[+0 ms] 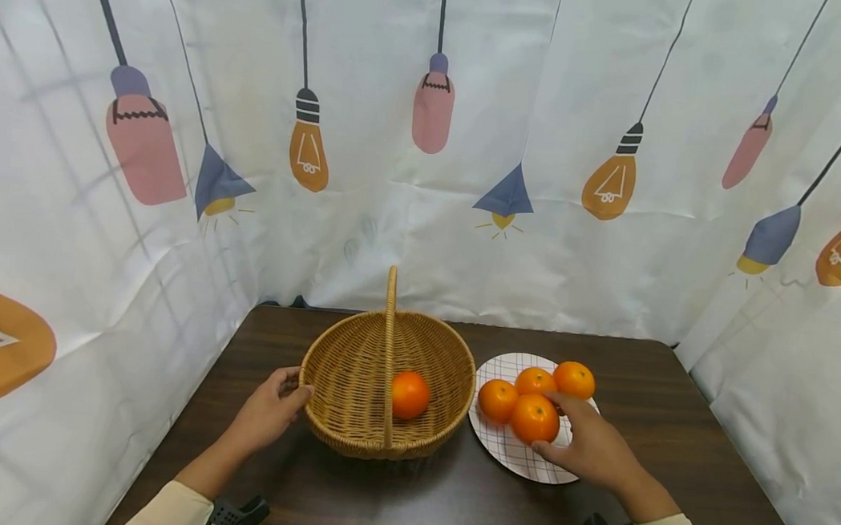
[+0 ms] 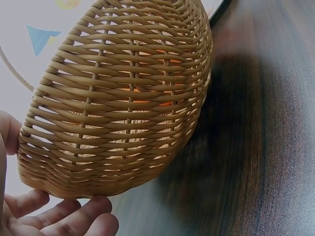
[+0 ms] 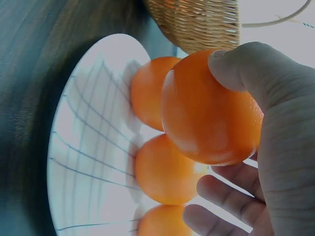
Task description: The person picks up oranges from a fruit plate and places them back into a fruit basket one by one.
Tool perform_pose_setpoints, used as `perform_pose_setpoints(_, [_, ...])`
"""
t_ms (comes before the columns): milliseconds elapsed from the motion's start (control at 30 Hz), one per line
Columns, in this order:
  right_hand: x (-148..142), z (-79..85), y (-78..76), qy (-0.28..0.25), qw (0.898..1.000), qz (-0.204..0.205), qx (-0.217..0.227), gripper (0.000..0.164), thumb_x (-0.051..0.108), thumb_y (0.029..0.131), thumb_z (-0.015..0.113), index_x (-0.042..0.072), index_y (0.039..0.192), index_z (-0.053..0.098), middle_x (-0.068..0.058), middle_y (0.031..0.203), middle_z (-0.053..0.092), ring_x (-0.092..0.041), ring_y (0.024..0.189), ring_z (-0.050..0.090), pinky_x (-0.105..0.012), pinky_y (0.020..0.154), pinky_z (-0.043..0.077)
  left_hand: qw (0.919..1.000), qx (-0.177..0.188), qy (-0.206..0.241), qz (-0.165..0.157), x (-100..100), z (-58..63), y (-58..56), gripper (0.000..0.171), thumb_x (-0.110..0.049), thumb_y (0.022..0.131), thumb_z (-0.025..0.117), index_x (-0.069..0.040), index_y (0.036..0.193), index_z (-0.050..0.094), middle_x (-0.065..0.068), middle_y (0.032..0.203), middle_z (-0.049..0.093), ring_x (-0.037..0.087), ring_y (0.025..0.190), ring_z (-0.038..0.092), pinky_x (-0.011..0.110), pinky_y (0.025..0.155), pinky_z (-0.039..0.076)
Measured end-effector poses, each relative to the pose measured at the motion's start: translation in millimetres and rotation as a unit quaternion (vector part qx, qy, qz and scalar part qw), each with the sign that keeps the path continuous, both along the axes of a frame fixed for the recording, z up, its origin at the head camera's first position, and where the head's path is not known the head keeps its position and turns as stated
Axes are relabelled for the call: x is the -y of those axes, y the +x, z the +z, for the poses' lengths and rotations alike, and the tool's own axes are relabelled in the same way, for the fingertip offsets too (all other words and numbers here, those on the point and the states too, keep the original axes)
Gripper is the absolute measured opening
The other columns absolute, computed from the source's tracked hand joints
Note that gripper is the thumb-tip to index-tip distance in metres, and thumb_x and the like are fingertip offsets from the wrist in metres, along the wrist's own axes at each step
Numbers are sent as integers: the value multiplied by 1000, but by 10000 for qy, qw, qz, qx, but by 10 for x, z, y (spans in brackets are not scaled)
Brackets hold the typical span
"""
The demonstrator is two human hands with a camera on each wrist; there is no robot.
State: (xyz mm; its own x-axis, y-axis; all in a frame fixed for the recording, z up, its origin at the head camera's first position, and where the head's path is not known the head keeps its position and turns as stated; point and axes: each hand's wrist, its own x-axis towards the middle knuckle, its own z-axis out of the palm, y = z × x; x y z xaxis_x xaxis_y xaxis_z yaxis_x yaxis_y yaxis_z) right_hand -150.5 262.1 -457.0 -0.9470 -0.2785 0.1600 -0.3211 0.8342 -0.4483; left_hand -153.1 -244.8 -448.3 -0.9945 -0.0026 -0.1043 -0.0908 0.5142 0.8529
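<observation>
A wicker basket with a tall hoop handle stands at the middle of the table, and one orange lies inside it. My left hand holds the basket's left side, thumb at the rim and fingers against the outer weave. To the right, my right hand grips an orange between thumb and fingers, above the checked white plate. Three more oranges sit on that plate: a left one, a middle one and a far one.
The dark wooden table carries both basket and plate, the plate just right of the basket. A white curtain printed with hanging lamps encloses the back and sides. Dark straps show at both wrists.
</observation>
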Motion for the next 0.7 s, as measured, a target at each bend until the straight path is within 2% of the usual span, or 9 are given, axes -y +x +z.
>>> perform_pose_setpoints(133, [17,63,-27,113,9999,-55,76,86,55,77,86,12,144,54,-12,134,61,-28,107,63,-56,84,56,10000,-7,2,-21,4,-8,-2,64,-35,105,58,6,150,37,27,142,52,36,120,60,40,81,58])
perform_pose_setpoints(367, [75,193,-52,48,9999,58,145,88,55,80,84,8,147,52,-16,134,61,-35,110,64,-55,82,56,10000,-41,29,-61,5,-17,-6,65,-35,105,58,6,150,37,27,142,52,35,121,59,40,81,58])
perform_pose_setpoints(700, [129,233,-121,99,9998,148,-6,88,56,81,83,11,148,50,-12,133,62,-32,109,65,-54,83,56,10000,-38,9,14,-15,6,5,65,-36,104,59,5,150,37,25,140,53,29,113,63,38,79,58])
